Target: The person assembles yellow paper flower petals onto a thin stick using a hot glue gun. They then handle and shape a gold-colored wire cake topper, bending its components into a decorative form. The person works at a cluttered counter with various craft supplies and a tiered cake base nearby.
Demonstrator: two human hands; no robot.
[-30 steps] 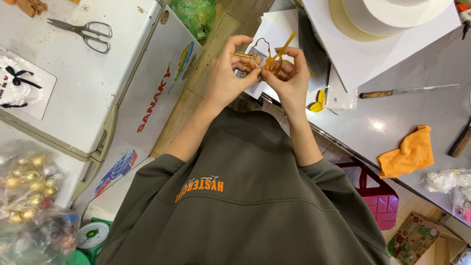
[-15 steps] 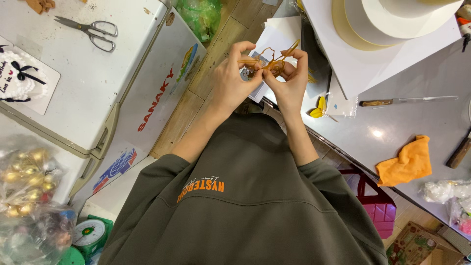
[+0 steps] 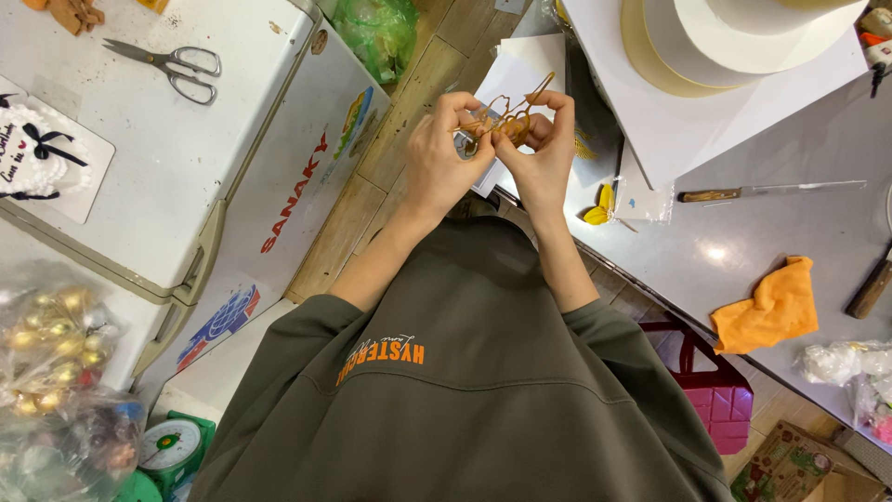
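Both hands are raised in front of my chest over the wooden floor. My left hand (image 3: 444,153) and my right hand (image 3: 542,149) pinch a thin gold cut-out cake topper (image 3: 506,116) between the fingertips, one hand at each end. Its fine looping strokes show between my thumbs; part of it is hidden by the fingers. Behind the hands lies a stack of white paper sheets (image 3: 522,70). My olive sweatshirt fills the lower middle of the view.
A white chest freezer (image 3: 195,139) on the left carries scissors (image 3: 172,61) and a small decorated white cake (image 3: 32,153). On the right, a steel table (image 3: 790,223) holds a large white cake on a board (image 3: 734,56), a knife (image 3: 767,191), an orange cloth (image 3: 771,307) and a yellow butterfly (image 3: 602,206).
The hands stay together on the gold topper and turn it slightly; the fingers have shifted along it. The view has drifted a little.
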